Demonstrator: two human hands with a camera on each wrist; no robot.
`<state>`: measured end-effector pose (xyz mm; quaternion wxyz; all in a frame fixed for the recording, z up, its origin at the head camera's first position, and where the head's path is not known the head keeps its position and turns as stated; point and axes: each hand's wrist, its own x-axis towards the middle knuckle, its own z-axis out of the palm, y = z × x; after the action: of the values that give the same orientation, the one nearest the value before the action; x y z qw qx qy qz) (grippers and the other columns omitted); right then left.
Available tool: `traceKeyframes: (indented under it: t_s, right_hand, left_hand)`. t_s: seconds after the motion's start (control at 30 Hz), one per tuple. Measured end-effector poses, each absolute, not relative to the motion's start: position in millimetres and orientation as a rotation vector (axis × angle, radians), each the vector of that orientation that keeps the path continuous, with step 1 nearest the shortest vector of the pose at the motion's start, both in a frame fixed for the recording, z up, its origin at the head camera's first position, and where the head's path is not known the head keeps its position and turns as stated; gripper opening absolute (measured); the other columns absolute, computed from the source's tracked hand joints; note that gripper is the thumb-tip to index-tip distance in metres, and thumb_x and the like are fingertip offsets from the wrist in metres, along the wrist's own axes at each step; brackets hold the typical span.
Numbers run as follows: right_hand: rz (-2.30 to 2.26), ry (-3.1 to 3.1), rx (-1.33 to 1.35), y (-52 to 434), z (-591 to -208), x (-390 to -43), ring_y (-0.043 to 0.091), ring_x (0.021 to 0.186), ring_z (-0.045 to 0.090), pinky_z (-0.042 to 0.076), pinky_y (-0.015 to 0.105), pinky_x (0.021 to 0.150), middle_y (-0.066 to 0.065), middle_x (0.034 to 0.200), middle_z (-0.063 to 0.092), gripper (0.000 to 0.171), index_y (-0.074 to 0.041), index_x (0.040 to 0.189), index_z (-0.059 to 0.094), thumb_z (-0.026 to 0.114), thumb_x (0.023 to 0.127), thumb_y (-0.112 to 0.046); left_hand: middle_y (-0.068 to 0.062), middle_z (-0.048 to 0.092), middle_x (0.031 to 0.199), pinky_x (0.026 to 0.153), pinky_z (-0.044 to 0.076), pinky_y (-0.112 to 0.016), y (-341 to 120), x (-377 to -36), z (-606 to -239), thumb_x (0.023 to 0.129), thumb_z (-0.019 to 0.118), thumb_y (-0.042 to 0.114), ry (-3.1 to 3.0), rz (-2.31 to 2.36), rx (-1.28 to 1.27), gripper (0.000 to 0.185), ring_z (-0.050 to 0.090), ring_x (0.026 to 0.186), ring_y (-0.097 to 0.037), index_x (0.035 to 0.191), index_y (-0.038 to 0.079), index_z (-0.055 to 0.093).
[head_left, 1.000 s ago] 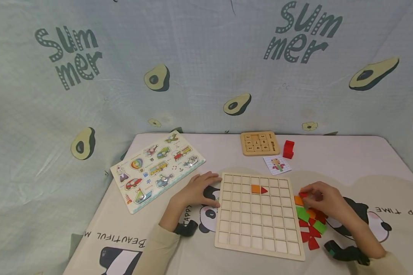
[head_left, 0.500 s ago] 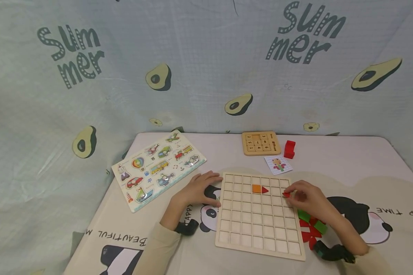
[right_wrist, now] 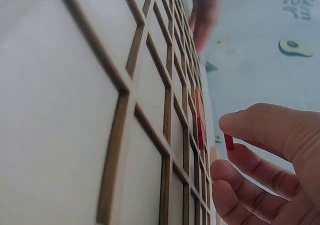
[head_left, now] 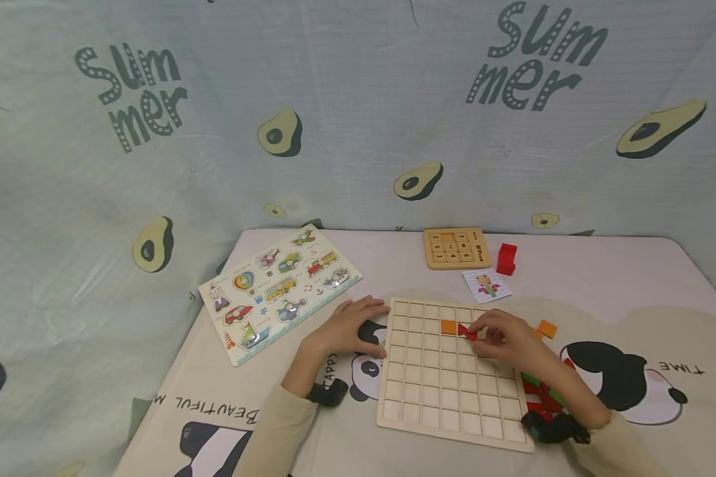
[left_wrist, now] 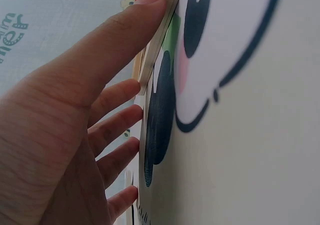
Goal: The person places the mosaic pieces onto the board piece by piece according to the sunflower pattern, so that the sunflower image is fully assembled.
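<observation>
A wooden grid board (head_left: 429, 391) lies flat before me. An orange square tile (head_left: 448, 327) and a red triangle tile (head_left: 461, 328) sit side by side in its upper part. Between thumb and index finger, my right hand (head_left: 507, 338) pinches a small red tile (right_wrist: 229, 141), held over the board just right of the red triangle; its exact shape is mostly covered by the fingers. My left hand (head_left: 346, 328) rests at the board's left edge, thumb and fingers spread, with the thumb on the rim in the left wrist view.
Red and green tiles (head_left: 531, 379) lie right of the board, partly under my right forearm, with an orange tile (head_left: 547, 328) above them. Behind are a pattern card (head_left: 486, 285), a number slide puzzle (head_left: 456, 248) and a red block (head_left: 506, 258). A picture puzzle (head_left: 280, 291) lies left.
My right hand has moved left from the tile heap to over the board, bringing a red tile with it. The left hand stays at the board's edge.
</observation>
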<state>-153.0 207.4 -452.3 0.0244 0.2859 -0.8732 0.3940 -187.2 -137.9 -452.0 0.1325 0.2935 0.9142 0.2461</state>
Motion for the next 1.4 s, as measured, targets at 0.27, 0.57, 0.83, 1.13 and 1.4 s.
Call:
traceKeyframes:
  t_s: [0.27,0.57,0.83,1.13,1.4]
  right_hand:
    - [1.242,-2.687,0.960,195,-453,-159,0.006,0.071,0.053,0.050,0.021,0.060,0.002,0.090,0.063,0.022,-0.005,0.097,0.069,0.078,0.078,0.000]
    - [1.281,-2.683,1.005,180,-461,-165,0.012,0.070,0.051,0.047,0.022,0.059,0.000,0.089,0.062,0.021,-0.006,0.096,0.069,0.077,0.079,0.001]
    - [1.303,-2.634,1.075,169,-464,-177,0.011,0.070,0.050,0.045,0.020,0.058,0.000,0.087,0.062,0.022,-0.005,0.097,0.069,0.077,0.079,0.002]
    - [1.255,-2.708,1.053,157,-467,-186,0.003,0.069,0.045,0.042,0.019,0.057,-0.001,0.088,0.063,0.016,-0.009,0.092,0.071,0.074,0.081,0.002]
    - [1.239,-2.810,0.999,154,-464,-188,0.004,0.067,0.045,0.041,0.019,0.056,-0.002,0.090,0.063,0.015,-0.011,0.093,0.071,0.073,0.083,0.000]
  left_hand:
    - [-0.007,0.037,0.154,0.120,0.013,-0.051,-134,-188,-451,0.076,0.081,0.045,2.633,0.720,0.865,0.083,0.023,0.147,-0.029,0.145,0.014,0.046]
    - [-0.005,0.037,0.154,0.121,0.011,-0.049,-137,-184,-455,0.075,0.082,0.045,2.636,0.721,0.828,0.084,0.021,0.148,-0.025,0.145,0.015,0.046]
    - [-0.006,0.037,0.154,0.120,0.012,-0.050,-138,-187,-453,0.075,0.082,0.046,2.642,0.713,0.838,0.085,0.022,0.148,-0.027,0.145,0.015,0.046]
    - [-0.005,0.036,0.155,0.120,0.012,-0.049,-138,-186,-453,0.076,0.081,0.046,2.644,0.705,0.822,0.084,0.021,0.148,-0.025,0.146,0.016,0.046]
    - [-0.006,0.037,0.154,0.120,0.012,-0.050,-137,-186,-451,0.075,0.082,0.045,2.638,0.724,0.837,0.084,0.022,0.148,-0.027,0.145,0.015,0.046]
